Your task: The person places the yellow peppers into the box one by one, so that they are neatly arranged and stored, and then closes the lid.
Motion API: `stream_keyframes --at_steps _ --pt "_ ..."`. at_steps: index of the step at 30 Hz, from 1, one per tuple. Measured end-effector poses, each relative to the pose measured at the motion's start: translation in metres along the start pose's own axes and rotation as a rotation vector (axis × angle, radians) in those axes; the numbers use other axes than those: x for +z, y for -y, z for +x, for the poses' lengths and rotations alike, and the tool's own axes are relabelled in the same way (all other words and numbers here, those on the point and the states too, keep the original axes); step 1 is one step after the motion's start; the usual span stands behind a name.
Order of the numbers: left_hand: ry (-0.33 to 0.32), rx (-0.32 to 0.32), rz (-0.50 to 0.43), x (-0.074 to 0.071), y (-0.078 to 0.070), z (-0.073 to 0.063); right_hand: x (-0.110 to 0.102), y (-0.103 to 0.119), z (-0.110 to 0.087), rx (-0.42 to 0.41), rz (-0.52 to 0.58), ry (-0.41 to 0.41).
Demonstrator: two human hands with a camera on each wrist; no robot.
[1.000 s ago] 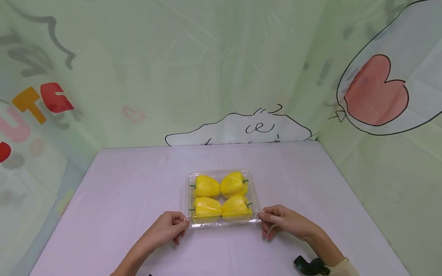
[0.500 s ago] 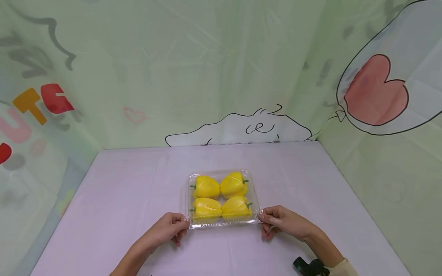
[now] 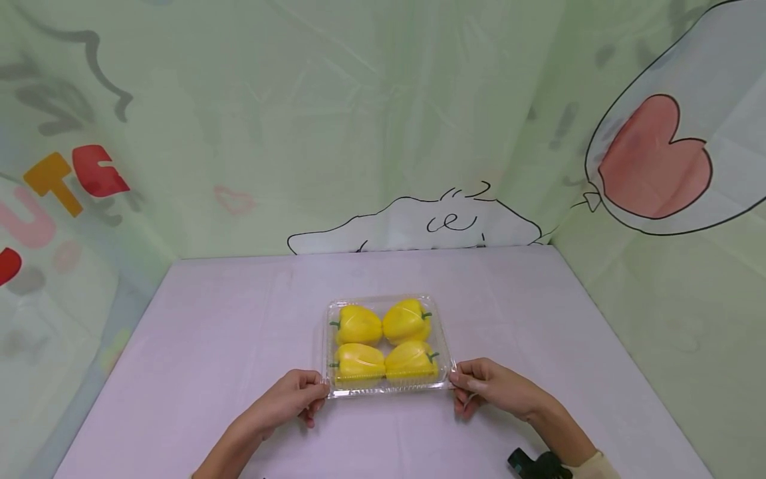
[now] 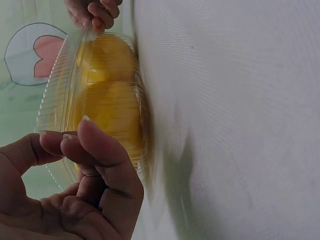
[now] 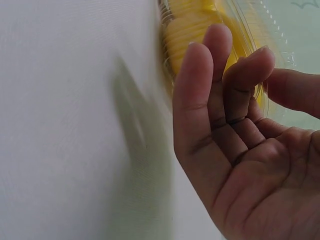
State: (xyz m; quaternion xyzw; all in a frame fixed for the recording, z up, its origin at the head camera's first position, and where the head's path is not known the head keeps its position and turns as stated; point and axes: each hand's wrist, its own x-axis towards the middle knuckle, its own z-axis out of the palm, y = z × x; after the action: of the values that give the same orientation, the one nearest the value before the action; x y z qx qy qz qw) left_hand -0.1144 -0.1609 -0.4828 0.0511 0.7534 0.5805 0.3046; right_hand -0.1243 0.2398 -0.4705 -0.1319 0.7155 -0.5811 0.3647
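Note:
A clear plastic clamshell box (image 3: 389,391) sits on the table with its lid down, holding several yellow bell peppers (image 3: 359,324) with green stems, set in two rows. My left hand (image 3: 293,394) pinches the near left corner of its rim between thumb and fingers. At the near right corner, my right hand (image 3: 493,386) pinches the rim the same way, its other fingers hanging below. In the left wrist view the ribbed side of the box (image 4: 112,95) shows past the left fingers. The right wrist view has the box's edge behind the right fingers (image 5: 192,80).
A pale lilac cloth covers the table (image 3: 239,313). Green printed curtains (image 3: 359,133) stand behind it and along both sides. A dark strap-on device (image 3: 538,464) sits at the right wrist.
Almost nothing differs. Both hands keep their pinch on the box corners, and the box stays in the same place; the left hand has dipped very slightly.

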Motion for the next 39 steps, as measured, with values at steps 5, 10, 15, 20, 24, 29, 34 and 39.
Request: stream_keyframes --at_steps 5,10,15,20,24,29,34,39 --pt "0.005 0.009 -0.003 -0.001 0.0019 0.0012 0.0 -0.0004 0.0003 0.0 -0.001 -0.004" --pt "0.01 0.017 -0.003 -0.002 0.0016 0.0017 0.0003 -0.0012 0.0006 -0.006 -0.008 -0.01" --pt "0.018 0.024 -0.008 -0.0024 0.0014 0.0014 0.0008 -0.002 0.0009 -0.005 -0.013 -0.013" --pt "0.023 0.028 -0.011 -0.0028 0.0015 0.0009 0.0012 -0.002 0.0007 -0.003 -0.011 -0.014" --pt "0.022 0.031 -0.004 -0.003 0.0009 0.0007 0.0011 -0.0022 0.0003 -0.017 -0.014 -0.007" --pt "0.016 0.027 0.005 -0.0031 -0.0006 0.0003 0.0003 -0.0031 0.0015 -0.025 -0.023 -0.002" --pt "0.021 0.03 -0.003 -0.0031 -0.0008 -0.0003 0.0 -0.0046 0.0019 -0.023 -0.021 -0.001" --pt "0.022 0.03 -0.002 -0.0028 0.0003 0.0003 0.0004 -0.0049 0.0014 -0.026 -0.019 -0.002"
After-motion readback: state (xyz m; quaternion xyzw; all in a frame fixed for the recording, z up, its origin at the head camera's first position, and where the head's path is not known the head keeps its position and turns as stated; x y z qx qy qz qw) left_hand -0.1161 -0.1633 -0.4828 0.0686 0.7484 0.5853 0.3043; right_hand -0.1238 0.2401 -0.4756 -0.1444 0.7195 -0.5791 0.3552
